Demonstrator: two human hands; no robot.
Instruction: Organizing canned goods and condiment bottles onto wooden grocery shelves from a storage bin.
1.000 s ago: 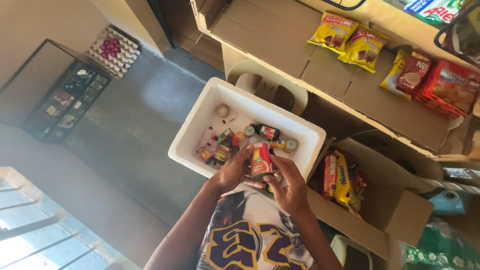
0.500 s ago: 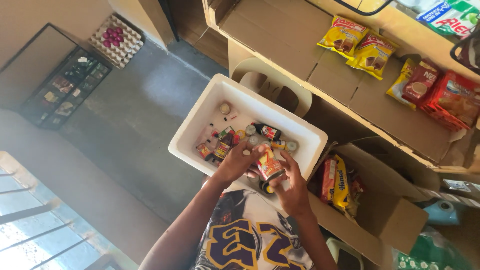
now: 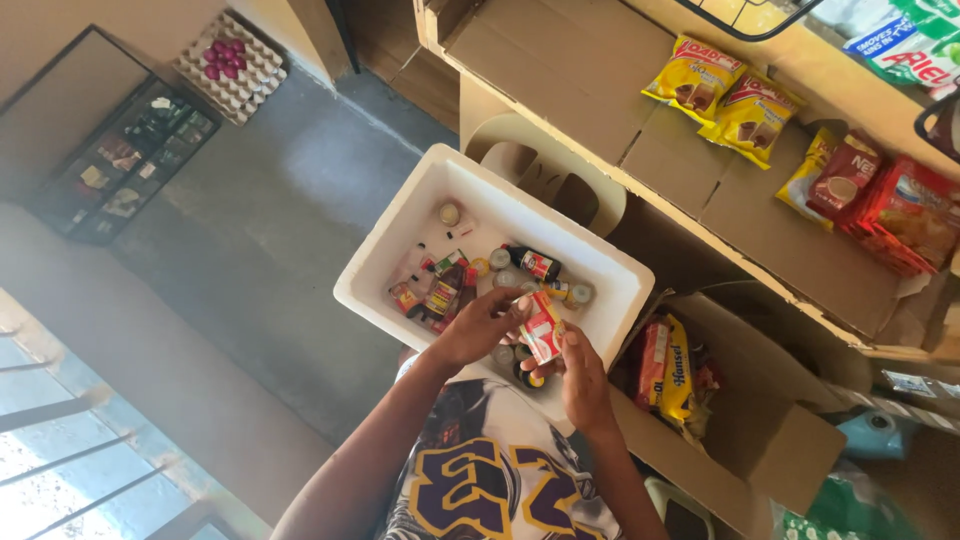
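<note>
A white foam box (image 3: 420, 215) sits in front of me, holding several small bottles (image 3: 535, 264) and sachets. Over its near side, both hands hold a small red and white packet (image 3: 541, 327). My right hand (image 3: 583, 375) grips the packet from below. My left hand (image 3: 480, 325) pinches its upper edge with fingertips. More small jars lie under my hands, partly hidden.
An open cardboard box (image 3: 790, 440) with snack packs stands to the right. A cardboard-lined shelf (image 3: 600, 100) behind carries yellow (image 3: 715, 90) and red snack bags (image 3: 895, 215). A plastic chair (image 3: 545, 170) lies under the foam box. An egg tray (image 3: 228, 65) and display case (image 3: 120, 160) are at far left.
The hands with the packet have shifted slightly toward the near edge of the foam box; the view has drifted a little.
</note>
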